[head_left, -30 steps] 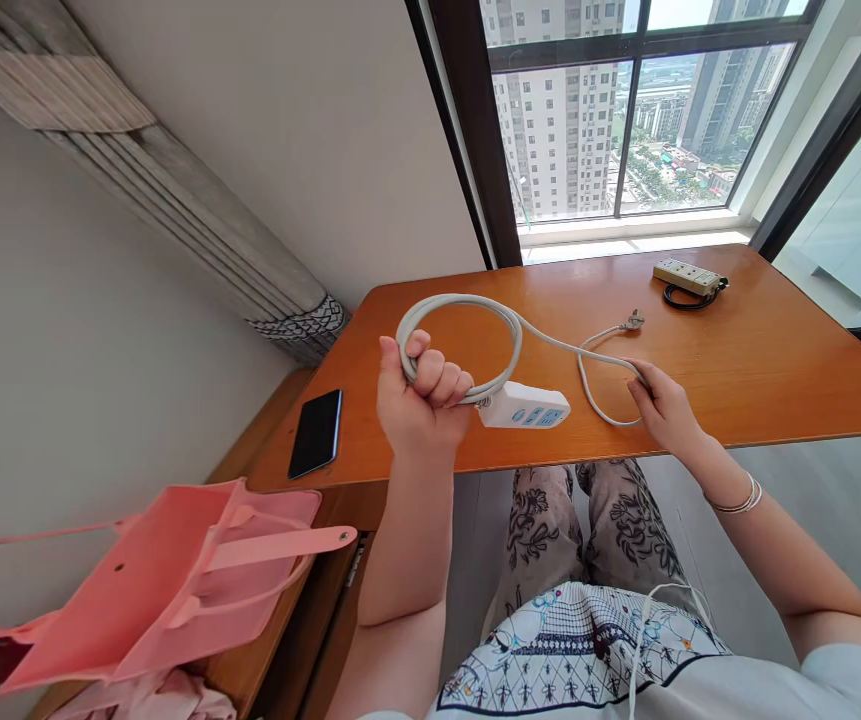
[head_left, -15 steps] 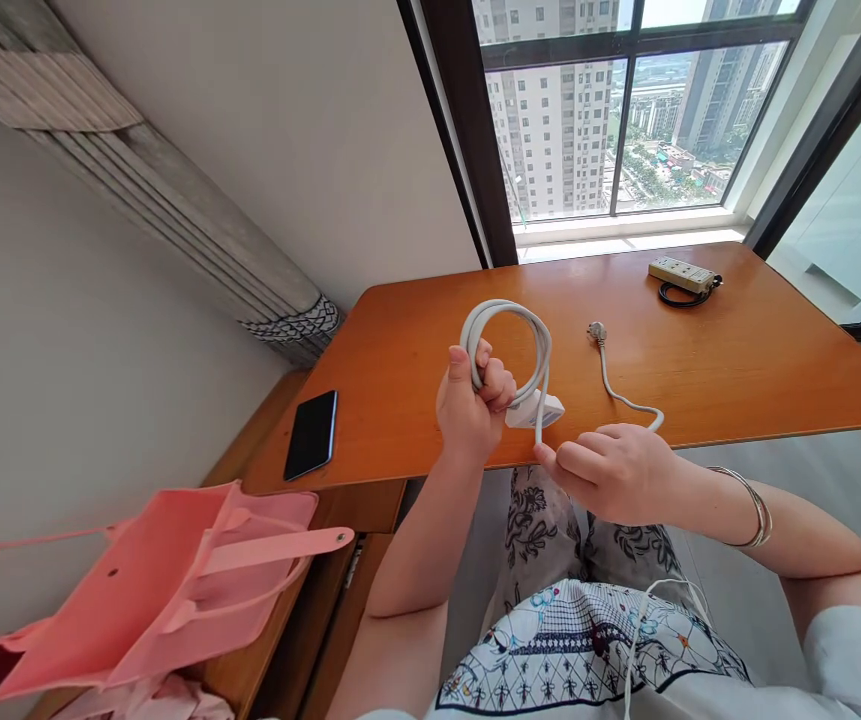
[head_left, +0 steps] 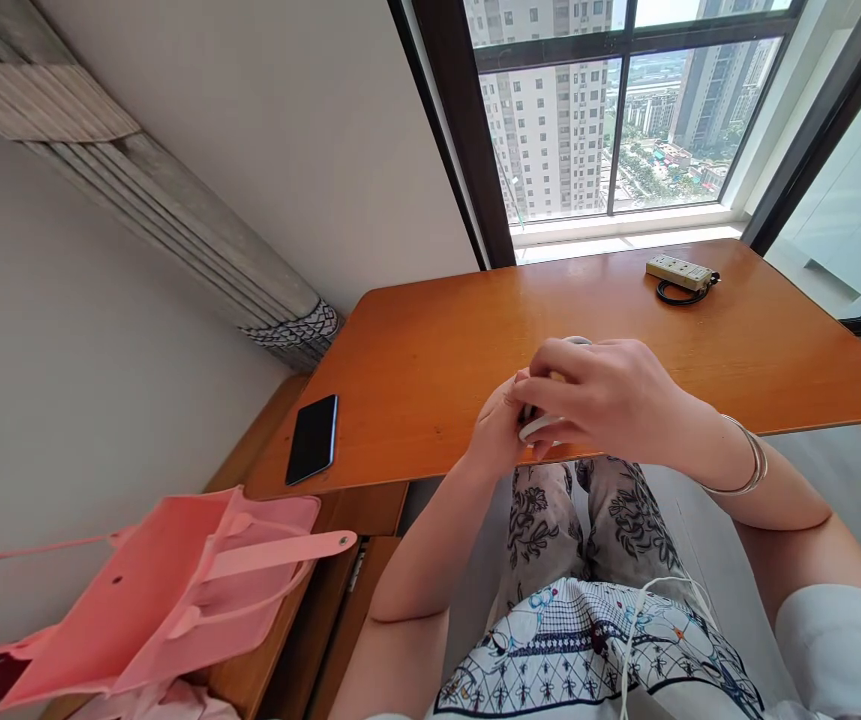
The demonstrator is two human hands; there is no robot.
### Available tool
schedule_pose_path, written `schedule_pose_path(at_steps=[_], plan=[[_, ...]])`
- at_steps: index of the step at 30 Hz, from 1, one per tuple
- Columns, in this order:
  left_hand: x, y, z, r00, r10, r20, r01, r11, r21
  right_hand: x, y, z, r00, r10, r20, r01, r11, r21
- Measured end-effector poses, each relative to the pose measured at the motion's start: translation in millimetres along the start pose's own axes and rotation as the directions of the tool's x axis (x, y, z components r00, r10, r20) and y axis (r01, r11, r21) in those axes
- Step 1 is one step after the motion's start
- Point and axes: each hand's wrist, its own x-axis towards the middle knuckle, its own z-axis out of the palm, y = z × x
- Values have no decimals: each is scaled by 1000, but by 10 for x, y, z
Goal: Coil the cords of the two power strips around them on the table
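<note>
Both hands meet above the table's front edge. My left hand (head_left: 501, 425) is closed around part of a coiled white cable (head_left: 539, 428), of which only small pieces show between the fingers. Over it lies my right hand (head_left: 602, 400), its fingers curled across the coil and covering most of it. The white block and the plug of the cable are hidden behind the hands.
On the wooden table (head_left: 415, 350), a black phone (head_left: 311, 440) lies at the left and a beige power strip (head_left: 679, 273) with a black cord at the back right. An open pink bag (head_left: 175, 590) is at the lower left.
My right hand has moved up and left onto my left hand, over the coil. The loose cable end and plug no longer show on the table. My left hand has shifted slightly right and down.
</note>
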Motion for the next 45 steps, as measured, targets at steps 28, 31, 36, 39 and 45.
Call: schedule_pose_path(at_steps=[28,31,36,39,45], plan=[[-51,160,-67,969,30,243,-15,998,-66,-422,808,465,865,454,214,-366,277,889],[-66,231,-54,985,120,123,-110,990,-88,-577,759,667,849,463,254,-402,256,879],[-106,427,-112,932,362,-35,-362,918,-160,-823,684,880,841,497,213,-449,422,788],[-119,509,-161,891,450,-66,-454,874,-174,-922,699,912,843,510,171,-455,506,732],[-111,529,-144,831,545,-113,-557,809,-189,-922,677,918,848,530,-11,-421,686,593]])
